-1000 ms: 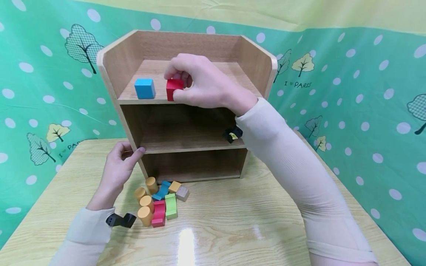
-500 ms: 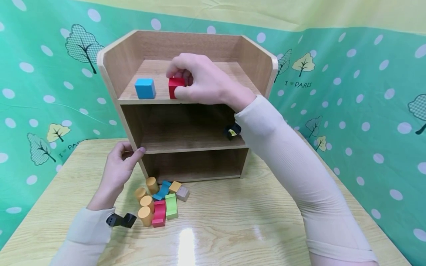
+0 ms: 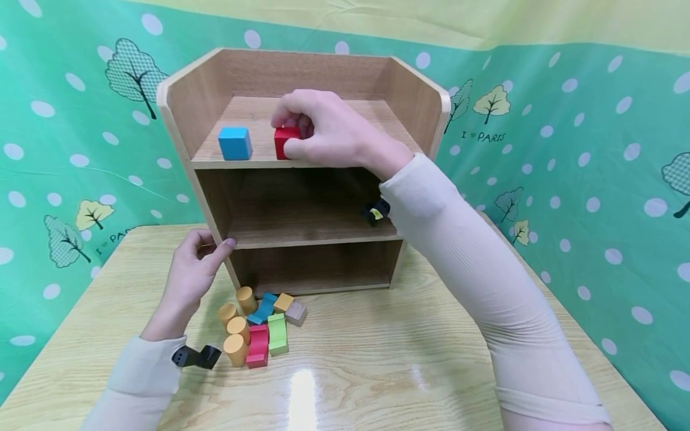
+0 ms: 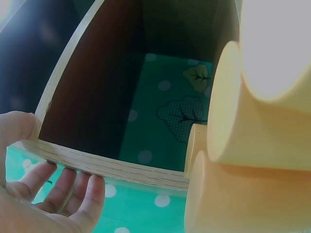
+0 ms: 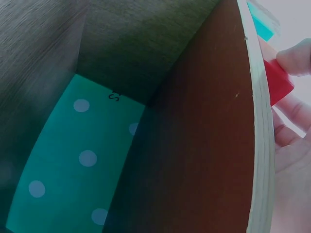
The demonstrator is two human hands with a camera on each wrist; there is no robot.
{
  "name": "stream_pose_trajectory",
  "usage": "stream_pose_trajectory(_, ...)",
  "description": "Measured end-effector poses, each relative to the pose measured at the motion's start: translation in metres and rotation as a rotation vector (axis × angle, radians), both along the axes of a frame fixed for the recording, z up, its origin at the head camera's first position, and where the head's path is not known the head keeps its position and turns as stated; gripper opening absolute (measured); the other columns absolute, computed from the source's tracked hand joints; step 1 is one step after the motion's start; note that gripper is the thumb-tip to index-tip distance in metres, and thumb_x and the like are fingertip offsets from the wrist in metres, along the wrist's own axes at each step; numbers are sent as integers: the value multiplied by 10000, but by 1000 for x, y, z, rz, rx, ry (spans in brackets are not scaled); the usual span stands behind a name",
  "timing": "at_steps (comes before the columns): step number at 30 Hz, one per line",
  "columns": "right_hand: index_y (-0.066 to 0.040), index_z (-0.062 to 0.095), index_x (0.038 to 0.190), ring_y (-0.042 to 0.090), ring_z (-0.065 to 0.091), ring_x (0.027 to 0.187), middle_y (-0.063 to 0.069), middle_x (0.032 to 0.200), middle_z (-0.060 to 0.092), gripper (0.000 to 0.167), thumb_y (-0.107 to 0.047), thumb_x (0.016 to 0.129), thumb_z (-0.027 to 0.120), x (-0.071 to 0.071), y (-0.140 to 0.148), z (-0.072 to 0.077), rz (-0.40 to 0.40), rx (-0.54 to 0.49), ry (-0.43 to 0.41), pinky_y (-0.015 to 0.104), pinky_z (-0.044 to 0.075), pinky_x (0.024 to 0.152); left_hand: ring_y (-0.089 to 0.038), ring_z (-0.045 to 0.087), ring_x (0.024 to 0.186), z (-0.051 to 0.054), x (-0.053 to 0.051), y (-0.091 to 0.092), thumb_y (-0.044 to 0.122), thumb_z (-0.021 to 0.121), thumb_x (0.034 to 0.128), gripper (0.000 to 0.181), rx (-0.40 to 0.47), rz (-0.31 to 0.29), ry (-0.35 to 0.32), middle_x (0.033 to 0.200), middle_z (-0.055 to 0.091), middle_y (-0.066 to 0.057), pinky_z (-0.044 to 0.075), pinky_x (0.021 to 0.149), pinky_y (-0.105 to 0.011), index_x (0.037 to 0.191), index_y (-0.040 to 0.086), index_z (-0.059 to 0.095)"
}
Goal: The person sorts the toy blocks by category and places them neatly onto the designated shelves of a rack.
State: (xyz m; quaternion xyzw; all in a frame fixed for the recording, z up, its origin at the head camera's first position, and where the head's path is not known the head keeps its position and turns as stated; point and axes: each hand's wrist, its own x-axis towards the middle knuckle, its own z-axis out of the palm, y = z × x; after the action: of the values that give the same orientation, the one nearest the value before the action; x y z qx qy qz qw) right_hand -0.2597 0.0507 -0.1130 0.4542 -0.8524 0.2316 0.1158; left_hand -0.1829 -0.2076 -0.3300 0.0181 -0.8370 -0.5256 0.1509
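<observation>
On the top board of a small wooden shelf [image 3: 345,237], near its front edge, sits a red cube [image 3: 283,143]. My right hand [image 3: 334,129] pinches the cube between thumb and fingers; the right wrist view shows the red block [image 5: 278,83] beyond the board's edge. To its left stands a blue cube [image 3: 235,144], apart from it. My left hand [image 3: 190,272] grips the shelf's left side panel, thumb on the front edge where the middle board meets it. In the left wrist view the fingertips [image 4: 92,194] touch the panel's outer face.
Several orange cylinders [image 3: 235,349], a red block [image 3: 257,346], a green block [image 3: 277,335], a blue block [image 3: 262,308], an orange block [image 3: 283,302] and a grey block [image 3: 296,313] crowd the table by the shelf's lower left corner. A green dotted cloth [image 3: 566,149] hangs behind.
My right hand has moved slightly right with the red cube, widening the gap to the blue cube, and the cube stands a little farther back. The left hand has stayed still.
</observation>
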Motion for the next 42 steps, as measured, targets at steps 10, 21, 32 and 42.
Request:
stream_pose_trajectory(10,-133,614,1102,88,494,883,-30,981,579,268,-191,842,593,0,-1,1,-19,23,-52,204,410,807,-166,450,1028,1,0,1,359,609,929,477,15,-3,15,1121,502,-62,397,803,-276,1202,-11,486)
stream_pose_trajectory(21,-106,587,1170,81,523,897,-30,1033,574,355,-206,833,634,2,6,1,-7,-6,-57,232,445,839,-169,449,1026,1,0,1,363,608,930,483,4,-4,20,1126,504,-66,399,801,-275,1211,-10,486)
stream_pose_trajectory(32,-98,578,1180,69,533,901,-34,1047,561,378,-234,837,660,4,16,-4,4,-40,-38,230,455,834,-169,451,1008,2,1,1,352,611,929,474,16,-2,23,1111,504,-63,403,787,-260,1204,-15,490)
stream_pose_trajectory(42,-120,539,1239,51,534,889,-27,1055,560,442,-248,834,663,7,25,-9,-16,-74,-53,210,453,826,-169,452,1000,3,2,2,346,613,929,473,19,-6,32,1115,507,-68,404,784,-259,1204,-18,491)
